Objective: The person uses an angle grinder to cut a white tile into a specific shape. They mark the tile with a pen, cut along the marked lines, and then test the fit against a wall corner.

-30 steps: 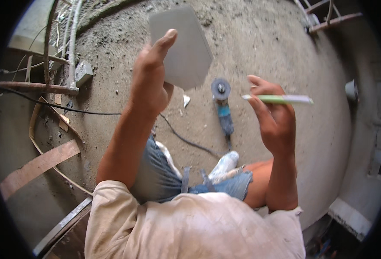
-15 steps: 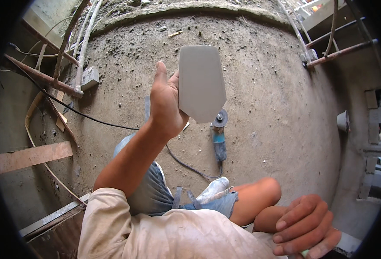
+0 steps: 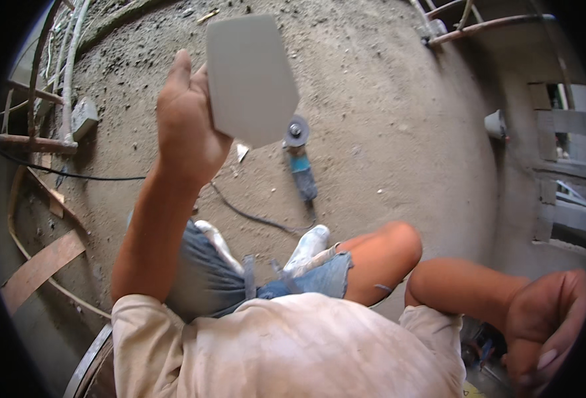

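Note:
My left hand [image 3: 185, 126] is raised in front of me and grips a flat grey tile piece [image 3: 250, 76] by its left edge; the tile has a pointed lower end. Below it, on the dusty concrete floor [image 3: 386, 119], lies an angle grinder [image 3: 299, 166] with a blue body and its disc at the far end. My right hand [image 3: 548, 318] is down at the lower right by my knee, fingers curled and partly cut off by the picture's rim. Nothing shows in it.
A dark cable [image 3: 253, 215] runs from the grinder toward my legs. A small pale shard [image 3: 242, 152] lies under the tile. Wooden strips [image 3: 41, 265], pipes [image 3: 34, 141] and a grey box [image 3: 82, 117] line the left side. A white cup [image 3: 495, 123] sits at the right.
My right hand, which held a white and green pencil up a second ago, has dropped to the lower right. The pencil is out of sight. The left hand still holds the tile up.

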The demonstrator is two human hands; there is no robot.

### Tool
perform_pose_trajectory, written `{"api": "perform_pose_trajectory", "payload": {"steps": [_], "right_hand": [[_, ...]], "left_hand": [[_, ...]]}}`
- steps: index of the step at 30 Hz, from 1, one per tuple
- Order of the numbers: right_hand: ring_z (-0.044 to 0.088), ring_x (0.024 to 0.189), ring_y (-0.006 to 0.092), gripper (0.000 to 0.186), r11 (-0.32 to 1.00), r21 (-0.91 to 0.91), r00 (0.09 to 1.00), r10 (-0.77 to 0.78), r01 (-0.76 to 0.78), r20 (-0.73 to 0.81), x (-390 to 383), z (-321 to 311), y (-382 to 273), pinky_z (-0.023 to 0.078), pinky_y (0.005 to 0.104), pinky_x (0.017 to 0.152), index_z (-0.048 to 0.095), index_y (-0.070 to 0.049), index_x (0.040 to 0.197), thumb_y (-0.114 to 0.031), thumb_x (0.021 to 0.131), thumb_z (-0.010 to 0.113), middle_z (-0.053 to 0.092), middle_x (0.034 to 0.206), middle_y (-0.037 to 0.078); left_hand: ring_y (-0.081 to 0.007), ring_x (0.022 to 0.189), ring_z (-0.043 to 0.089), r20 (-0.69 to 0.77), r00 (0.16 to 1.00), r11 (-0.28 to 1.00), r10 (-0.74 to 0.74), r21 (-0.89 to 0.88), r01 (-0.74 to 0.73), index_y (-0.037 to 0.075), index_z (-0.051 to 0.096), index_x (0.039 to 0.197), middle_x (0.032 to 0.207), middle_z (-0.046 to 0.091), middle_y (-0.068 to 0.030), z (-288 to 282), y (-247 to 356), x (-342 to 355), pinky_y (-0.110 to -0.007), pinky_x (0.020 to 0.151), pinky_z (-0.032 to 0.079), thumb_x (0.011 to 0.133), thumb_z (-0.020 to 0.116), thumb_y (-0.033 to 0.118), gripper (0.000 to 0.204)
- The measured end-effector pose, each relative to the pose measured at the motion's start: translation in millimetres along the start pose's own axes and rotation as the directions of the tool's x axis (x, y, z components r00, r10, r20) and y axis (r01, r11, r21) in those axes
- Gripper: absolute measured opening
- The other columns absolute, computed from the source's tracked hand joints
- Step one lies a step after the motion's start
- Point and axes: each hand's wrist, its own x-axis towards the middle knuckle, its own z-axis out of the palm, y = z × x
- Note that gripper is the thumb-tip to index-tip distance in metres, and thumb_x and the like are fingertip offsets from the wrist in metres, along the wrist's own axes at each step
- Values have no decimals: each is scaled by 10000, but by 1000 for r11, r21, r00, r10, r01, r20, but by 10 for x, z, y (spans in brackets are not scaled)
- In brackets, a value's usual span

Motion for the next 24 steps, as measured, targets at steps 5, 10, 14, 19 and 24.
{"api": "perform_pose_trajectory", "payload": {"steps": [5,10,14,19,24], "right_hand": [[620,892,180,315,995,-46,996,92,-91,22,8,-169,33,501,329,884,642,-56,1196,-291,1025,520,649,981,62],[644,1008,225,393,933,-181,947,288,-311,-144,-242,-686,378,495,366,975,654,-14,1185,-344,1047,490,671,1080,117],[667,1022,215,343,254,-110,266,737,-961,-622,-2340,-1323,1258,511,368,982,672,-33,1108,-347,1040,550,711,1082,106],[631,1167,369,804,-424,-440,-187,854,-791,-486,-4417,-217,1517,499,464,1001,530,28,1384,-407,787,846,650,1219,249],[551,1284,425,944,-394,-399,-144,836,-828,-529,-4632,68,1815,460,477,1067,441,38,1442,-431,742,867,555,1369,299]], "left_hand": [[-308,1135,654,-6,999,949,-41,312,41,-86,427,1435,1243,610,-232,-210,162,169,-458,999,540,1092,378,342,551],[-340,1129,660,34,978,698,-207,706,123,-84,401,1465,1250,600,-252,-958,236,669,-503,959,567,1052,473,217,516],[-318,1117,664,-306,928,560,-214,740,373,-36,501,1413,1250,630,-230,-1879,-428,1175,-527,957,563,1033,530,142,421],[-263,1087,674,-502,861,667,-82,614,422,14,599,1299,1237,673,-126,-3218,-1027,1532,-462,922,562,1007,607,98,304],[-263,1067,656,-294,867,202,402,952,229,-22,500,1437,1210,668,-169,-3528,-1124,1455,-404,948,531,982,658,168,518]]}}
